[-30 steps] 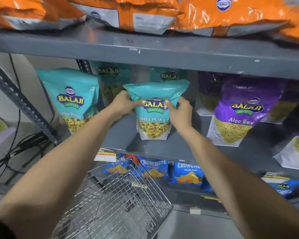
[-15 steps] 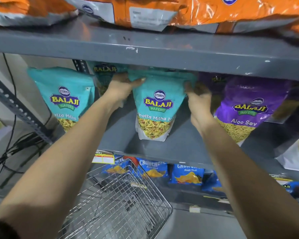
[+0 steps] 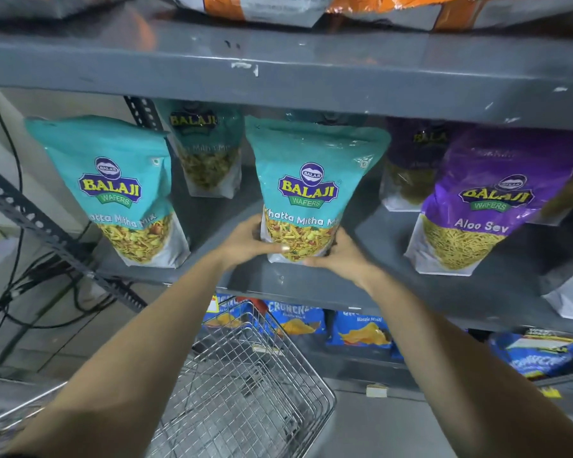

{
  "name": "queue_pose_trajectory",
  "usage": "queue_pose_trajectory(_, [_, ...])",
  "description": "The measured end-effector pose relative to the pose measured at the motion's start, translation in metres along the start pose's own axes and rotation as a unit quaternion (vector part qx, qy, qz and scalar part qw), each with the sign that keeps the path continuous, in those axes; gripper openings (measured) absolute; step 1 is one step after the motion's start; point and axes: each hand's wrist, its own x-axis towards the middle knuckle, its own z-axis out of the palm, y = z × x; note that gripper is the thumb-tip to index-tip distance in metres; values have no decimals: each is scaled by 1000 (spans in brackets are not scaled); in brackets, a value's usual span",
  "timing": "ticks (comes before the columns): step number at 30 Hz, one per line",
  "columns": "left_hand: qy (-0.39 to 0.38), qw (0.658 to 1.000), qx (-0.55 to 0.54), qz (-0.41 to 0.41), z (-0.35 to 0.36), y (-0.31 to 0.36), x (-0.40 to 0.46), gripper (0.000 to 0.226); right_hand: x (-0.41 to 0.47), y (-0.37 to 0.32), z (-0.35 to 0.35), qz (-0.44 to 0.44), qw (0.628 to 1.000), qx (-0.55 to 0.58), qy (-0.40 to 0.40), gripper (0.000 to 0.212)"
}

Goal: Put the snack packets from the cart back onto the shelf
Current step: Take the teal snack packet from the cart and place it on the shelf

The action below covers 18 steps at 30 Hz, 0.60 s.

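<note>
head view: both hands' fingers grasp the teal packet base on the shelf.

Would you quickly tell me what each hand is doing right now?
Left hand: closed on the base of the teal packet.
Right hand: closed on the same packet's base.

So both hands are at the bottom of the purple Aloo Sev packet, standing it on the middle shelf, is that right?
Not quite. In the head view both the left hand and the right hand are at the bottom of the teal Khatta Mitha Mix packet, standing it on the middle shelf. The purple Aloo Sev packet stands untouched to its right.
</note>
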Motion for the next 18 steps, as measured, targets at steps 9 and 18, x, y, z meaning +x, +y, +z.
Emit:
queue_pose_trajectory(9, [63, 998, -11, 6, -14, -30, -28, 54, -22, 0, 36, -34, 998, -40, 27, 93])
queue_pose_trajectory(18, [46, 998, -37, 9, -10, -31, -45, 67, -37, 3, 44, -36, 998, -35, 36, 93])
